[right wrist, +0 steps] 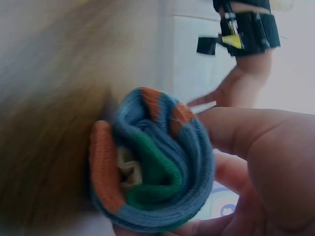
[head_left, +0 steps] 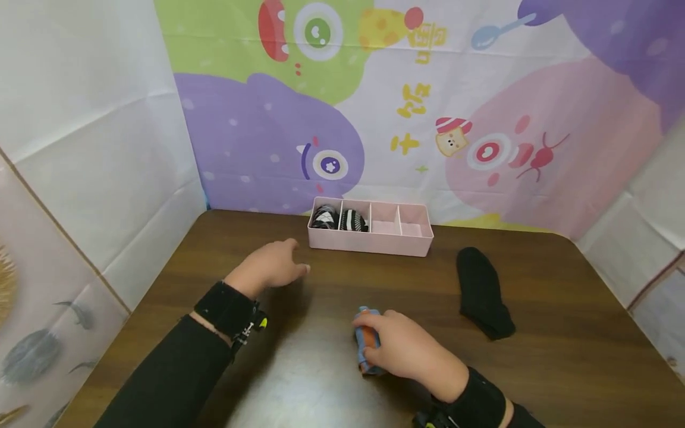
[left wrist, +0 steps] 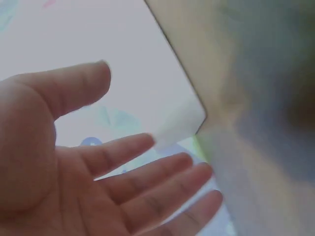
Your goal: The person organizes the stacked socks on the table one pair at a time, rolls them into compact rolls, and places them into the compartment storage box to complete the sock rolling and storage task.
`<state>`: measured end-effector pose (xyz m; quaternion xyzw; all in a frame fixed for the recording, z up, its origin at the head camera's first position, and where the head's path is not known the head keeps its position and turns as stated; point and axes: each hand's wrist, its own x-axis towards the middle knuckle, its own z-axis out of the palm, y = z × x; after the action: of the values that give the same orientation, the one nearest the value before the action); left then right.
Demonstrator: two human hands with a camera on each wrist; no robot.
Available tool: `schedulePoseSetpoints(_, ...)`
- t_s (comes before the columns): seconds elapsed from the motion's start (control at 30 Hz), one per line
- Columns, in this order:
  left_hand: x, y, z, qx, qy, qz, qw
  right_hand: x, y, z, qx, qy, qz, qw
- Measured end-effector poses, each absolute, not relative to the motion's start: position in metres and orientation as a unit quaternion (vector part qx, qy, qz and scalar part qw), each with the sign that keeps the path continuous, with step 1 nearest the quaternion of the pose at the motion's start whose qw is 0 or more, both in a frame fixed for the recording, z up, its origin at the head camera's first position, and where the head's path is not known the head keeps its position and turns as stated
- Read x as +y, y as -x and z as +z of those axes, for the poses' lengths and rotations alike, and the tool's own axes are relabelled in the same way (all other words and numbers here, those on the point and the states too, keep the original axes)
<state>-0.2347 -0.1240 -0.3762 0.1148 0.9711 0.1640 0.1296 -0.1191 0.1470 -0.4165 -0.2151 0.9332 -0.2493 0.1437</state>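
Note:
In the head view my right hand (head_left: 409, 348) grips a rolled-up sock (head_left: 368, 340), low over the middle of the table. The right wrist view shows the sock's coiled end (right wrist: 155, 162), blue knit with orange patches and green inside, with my thumb and fingers around it. My left hand (head_left: 273, 264) hovers to the left, short of the pink box, holding nothing. Its palm and spread fingers (left wrist: 162, 196) show in the left wrist view. Right of my right hand, a black sock (head_left: 483, 291) lies flat on the table.
A pink divided box (head_left: 369, 241) stands at the table's back edge. Its two left compartments hold a patterned rolled sock (head_left: 324, 217) and a striped rolled sock (head_left: 353, 220). A cartoon cloth (head_left: 396, 172) hangs behind the brown table (head_left: 225, 238).

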Motion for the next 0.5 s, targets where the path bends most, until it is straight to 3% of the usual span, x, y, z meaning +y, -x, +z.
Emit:
schedulePoseSetpoints(0.23, -0.1, 0.283, -0.359, 0.966, -0.109, 0.224, 0.071, 0.148, 0.117, -0.418, 0.936, 0.204, -0.247, 0.145)
schedulePoseSetpoints(0.5, -0.084, 0.326, -0.388, 0.94, -0.107, 0.32, 0.039, 0.146, 0.112, -0.418, 0.944, 0.205, -0.22, 0.136)
